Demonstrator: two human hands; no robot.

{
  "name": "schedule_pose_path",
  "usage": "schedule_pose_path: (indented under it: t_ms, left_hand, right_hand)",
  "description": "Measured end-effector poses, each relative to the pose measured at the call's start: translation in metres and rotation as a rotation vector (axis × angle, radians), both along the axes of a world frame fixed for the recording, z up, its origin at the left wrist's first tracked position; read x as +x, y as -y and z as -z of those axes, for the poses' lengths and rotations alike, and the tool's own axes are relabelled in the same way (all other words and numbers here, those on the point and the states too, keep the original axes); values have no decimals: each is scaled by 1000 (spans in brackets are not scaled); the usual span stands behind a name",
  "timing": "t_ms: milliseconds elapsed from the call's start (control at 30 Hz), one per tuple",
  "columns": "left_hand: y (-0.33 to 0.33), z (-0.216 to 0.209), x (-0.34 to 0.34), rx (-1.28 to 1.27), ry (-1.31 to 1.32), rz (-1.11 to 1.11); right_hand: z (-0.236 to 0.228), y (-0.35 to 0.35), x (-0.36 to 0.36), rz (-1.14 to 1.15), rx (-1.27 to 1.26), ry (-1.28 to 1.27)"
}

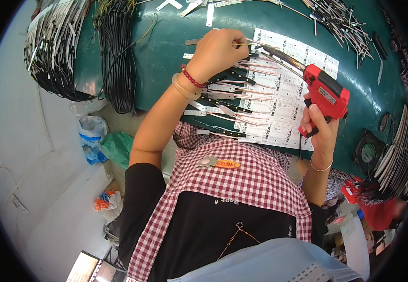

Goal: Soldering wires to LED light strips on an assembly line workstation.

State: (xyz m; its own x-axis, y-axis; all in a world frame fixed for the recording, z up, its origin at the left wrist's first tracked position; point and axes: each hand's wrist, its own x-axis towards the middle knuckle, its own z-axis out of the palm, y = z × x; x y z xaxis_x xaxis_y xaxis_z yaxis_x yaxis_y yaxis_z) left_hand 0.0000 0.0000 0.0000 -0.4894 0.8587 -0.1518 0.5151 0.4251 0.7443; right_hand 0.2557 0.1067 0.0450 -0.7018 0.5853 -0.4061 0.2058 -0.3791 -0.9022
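Observation:
My right hand [323, 129] grips a red and black soldering gun [328, 94] by its handle, a finger near the trigger. The gun's long metal tip points left, toward the upper left part of a white circuit board panel [291, 120]. Beside that tip, my left hand [220, 51] is closed in a pinch on a thin wire [247, 44]. Its fingertips are partly hidden, so where the wire's end touches the panel I cannot tell. Several short wires [260, 87] with black and white strips [232, 112] run along the panel's left side.
A bundle of black cables [119, 70] and a bundle of white-ended leads [56, 37] hang over the green table's left edge. Loose wires [340, 26] lie at the far right. A small black fan [369, 151] and more wires [396, 150] sit at the near right.

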Motion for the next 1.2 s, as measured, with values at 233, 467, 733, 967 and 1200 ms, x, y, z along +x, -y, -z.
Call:
schedule_pose_path:
  t_ms: [233, 467, 733, 967, 1200]
  left_hand:
    - [-8, 5, 8, 42, -63, -31]
    - [-8, 10, 10, 82, -117, -45]
    - [-8, 8, 9, 90, -94, -25]
    - [-8, 9, 10, 68, -100, -41]
    - [-7, 10, 11, 69, -116, -57]
  right_hand:
    - [-3, 0, 1, 28, 32, 64]
    - [-2, 2, 1, 60, 12, 45]
    - [-5, 8, 2, 45, 234, 156]
    - [1, 10, 8, 35, 252, 198]
    - [-8, 12, 3, 70, 177, 169]
